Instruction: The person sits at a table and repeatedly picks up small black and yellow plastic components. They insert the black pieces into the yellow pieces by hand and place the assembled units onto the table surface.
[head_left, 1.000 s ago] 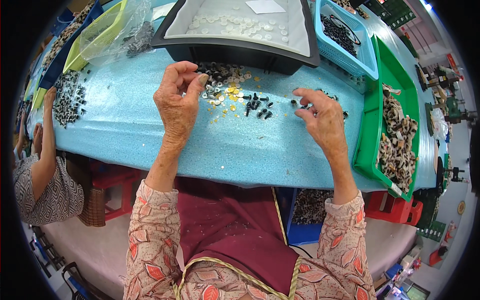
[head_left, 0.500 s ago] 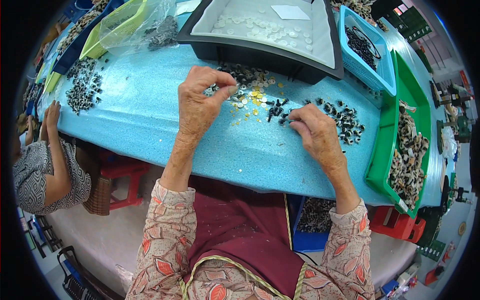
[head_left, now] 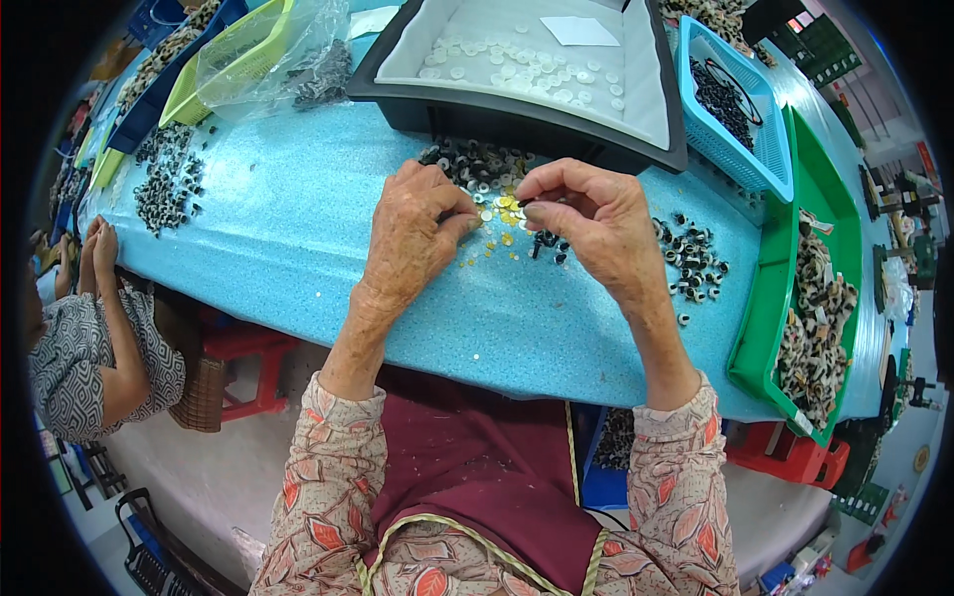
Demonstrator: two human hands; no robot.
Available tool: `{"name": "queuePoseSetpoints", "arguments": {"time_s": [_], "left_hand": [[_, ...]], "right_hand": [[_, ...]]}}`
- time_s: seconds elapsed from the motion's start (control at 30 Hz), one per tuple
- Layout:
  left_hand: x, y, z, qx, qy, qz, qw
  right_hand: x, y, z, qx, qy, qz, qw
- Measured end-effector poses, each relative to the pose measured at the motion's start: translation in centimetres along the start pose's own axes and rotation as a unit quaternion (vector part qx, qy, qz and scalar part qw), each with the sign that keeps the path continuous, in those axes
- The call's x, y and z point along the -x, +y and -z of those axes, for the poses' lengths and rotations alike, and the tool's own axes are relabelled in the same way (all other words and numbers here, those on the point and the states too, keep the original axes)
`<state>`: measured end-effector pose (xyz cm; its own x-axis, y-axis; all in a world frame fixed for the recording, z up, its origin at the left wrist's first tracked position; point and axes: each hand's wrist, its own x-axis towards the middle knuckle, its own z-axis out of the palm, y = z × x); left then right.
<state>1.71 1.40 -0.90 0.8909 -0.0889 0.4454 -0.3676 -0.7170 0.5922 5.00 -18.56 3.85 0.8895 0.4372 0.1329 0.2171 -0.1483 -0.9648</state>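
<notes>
My right hand (head_left: 606, 228) pinches a small black plastic piece (head_left: 524, 204) between thumb and forefinger, above a patch of yellow discs (head_left: 507, 211). To its left, my left hand (head_left: 412, 233) is closed with its fingertips together, low over the table; what they hold, if anything, is hidden. Beyond the hands lies a loose heap of black pieces and white discs (head_left: 482, 164). A few black pegs (head_left: 547, 241) lie under my right hand. Right of that hand is a spread of black-and-white pieces (head_left: 696, 260).
A black tray (head_left: 527, 117) with a white liner and pale discs stands behind the hands. A blue basket (head_left: 775, 164) and a green bin (head_left: 750, 343) of spotted pieces flank the right side. More small parts (head_left: 167, 189) lie left, near another person's hands (head_left: 97, 253).
My right hand has moved left and away from me, from the black pegs to the yellow discs, now with a black piece pinched. My left hand has come slightly lower and nearer.
</notes>
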Motion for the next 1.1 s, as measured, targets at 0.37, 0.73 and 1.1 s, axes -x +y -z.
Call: {"name": "queuePoseSetpoints", "arguments": {"time_s": [0.37, 0.73, 1.1], "left_hand": [[0.2, 0.8, 0.6, 0.340, 0.009, 0.202, 0.919], [0.2, 0.6, 0.9, 0.380, -0.016, 0.186, 0.906], [0.3, 0.6, 0.9, 0.470, -0.049, 0.228, 0.851]], "right_hand": [[0.0, 1.8, -1.7, -0.167, -0.043, -0.043, 0.984], [-0.1, 1.9, -1.9, -0.123, -0.054, -0.040, 0.990], [-0.2, 1.7, -1.4, -0.145, -0.039, -0.040, 0.988]]}}
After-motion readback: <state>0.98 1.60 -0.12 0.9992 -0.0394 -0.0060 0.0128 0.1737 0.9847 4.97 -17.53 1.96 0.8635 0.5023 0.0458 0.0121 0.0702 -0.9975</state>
